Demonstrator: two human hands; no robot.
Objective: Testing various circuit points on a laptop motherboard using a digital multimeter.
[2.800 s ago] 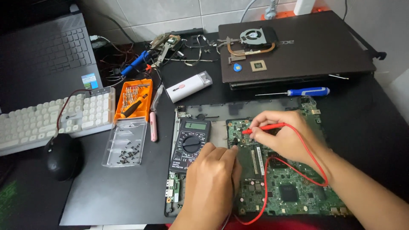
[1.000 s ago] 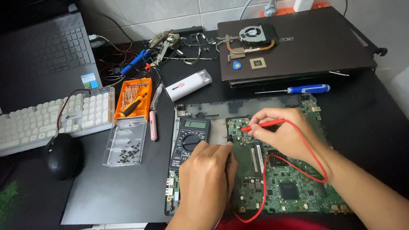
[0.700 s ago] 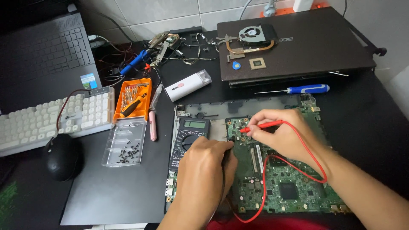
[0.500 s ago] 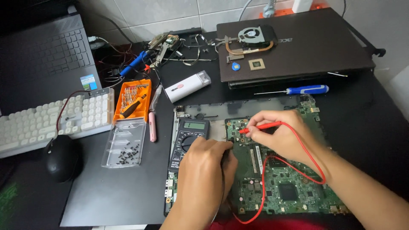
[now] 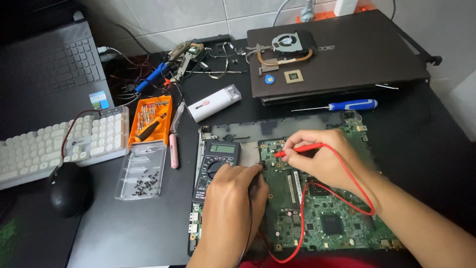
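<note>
A green laptop motherboard [image 5: 327,218] lies flat on the black desk in front of me. My right hand [image 5: 325,159] pinches a red multimeter probe [image 5: 297,150], its tip on the board's upper left area; the red lead [image 5: 302,218] loops down across the board. My left hand [image 5: 233,198] holds a black probe [image 5: 257,176] against the board's left edge. A dark multimeter [image 5: 218,161] rests just left of the board, partly under my left hand.
An orange screwdriver-bit case [image 5: 150,121] with its clear lid holding screws [image 5: 141,171], a pink pen [image 5: 173,151], a white box [image 5: 214,102], a blue screwdriver [image 5: 347,105], a closed laptop with a fan [image 5: 342,49], a white keyboard [image 5: 59,144] and a black mouse [image 5: 68,188] surround the board.
My left hand has shifted slightly up and right along the board's left edge with the black probe. My right hand and the red probe have stayed nearly still.
</note>
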